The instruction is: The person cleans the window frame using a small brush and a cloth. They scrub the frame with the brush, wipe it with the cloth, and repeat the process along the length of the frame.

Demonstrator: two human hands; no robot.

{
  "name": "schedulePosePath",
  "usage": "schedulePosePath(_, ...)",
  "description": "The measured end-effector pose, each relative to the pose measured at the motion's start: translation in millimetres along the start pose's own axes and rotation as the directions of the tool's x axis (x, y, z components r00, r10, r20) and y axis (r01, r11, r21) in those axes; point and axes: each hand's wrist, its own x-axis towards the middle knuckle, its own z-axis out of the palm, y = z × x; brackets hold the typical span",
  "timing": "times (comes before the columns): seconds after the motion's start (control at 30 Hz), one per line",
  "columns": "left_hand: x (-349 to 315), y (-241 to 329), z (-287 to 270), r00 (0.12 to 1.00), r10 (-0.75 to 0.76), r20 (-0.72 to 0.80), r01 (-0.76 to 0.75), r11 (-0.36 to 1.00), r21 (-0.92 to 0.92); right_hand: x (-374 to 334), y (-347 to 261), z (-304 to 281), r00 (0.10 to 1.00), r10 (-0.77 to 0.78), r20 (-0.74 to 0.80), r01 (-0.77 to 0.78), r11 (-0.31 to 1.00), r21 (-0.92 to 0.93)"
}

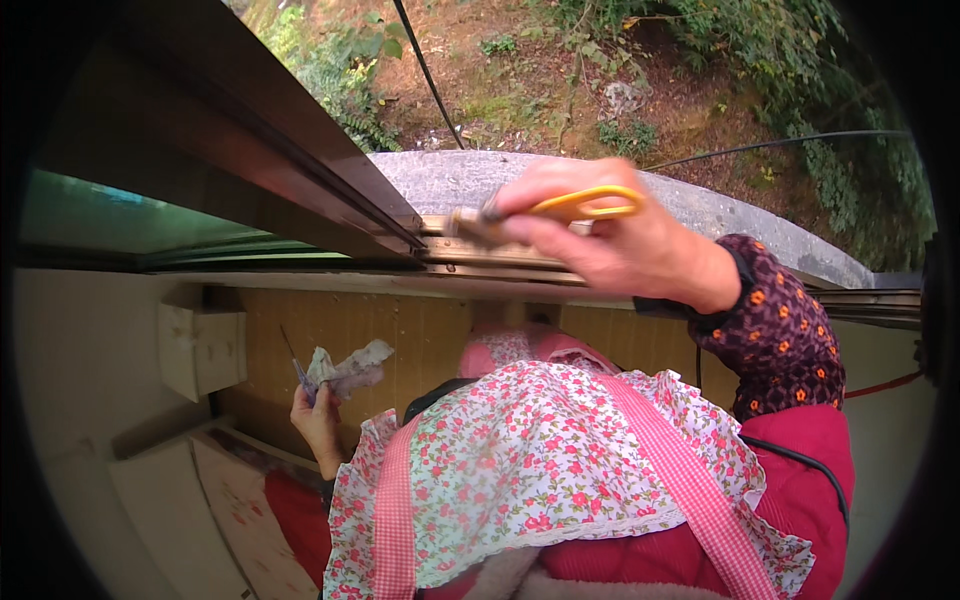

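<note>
My right hand [625,235] is closed round a brush with a yellow loop handle [590,202]. The brush's blurred head [470,225] is over the brownish metal window track [500,262], close to the edge of the sliding window frame [330,170]; whether it touches the track I cannot tell. Lower on the left, away from the window, my left hand [317,418] pinches a crumpled greyish-white cloth [358,370] together with a thin screwdriver [300,372], its slim shaft pointing up.
Outside the track runs a grey concrete ledge [440,172], with an earthen slope [540,75], plants and dark cables beyond. A white box-like cabinet [200,350] stands at the left over a wooden floor [420,330]. My flowered apron [530,440] fills the lower middle.
</note>
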Motion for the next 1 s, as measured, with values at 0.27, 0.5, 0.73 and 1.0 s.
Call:
schedulePosePath(0.27,2,-1,-5,1.000,-0.018,0.011,0.018,1.000,-0.025,19,15,39,0.970,-0.165,0.180,0.214,0.929,-0.301)
schedulePosePath(0.5,1,-5,-1,0.999,-0.036,-0.028,0.036,0.999,-0.003,-1,-2,11,0.991,-0.130,-0.019,0.121,0.960,-0.253)
schedulePosePath(0.73,-4,10,0,0.999,-0.038,0.002,0.038,0.999,-0.008,20,16,50,0.984,-0.109,0.138,0.135,0.971,-0.199)
schedulePosePath(1.0,0,-3,-2,0.999,-0.033,-0.008,0.033,0.999,0.003,21,16,11,0.950,0.303,0.072,-0.310,0.943,0.120)
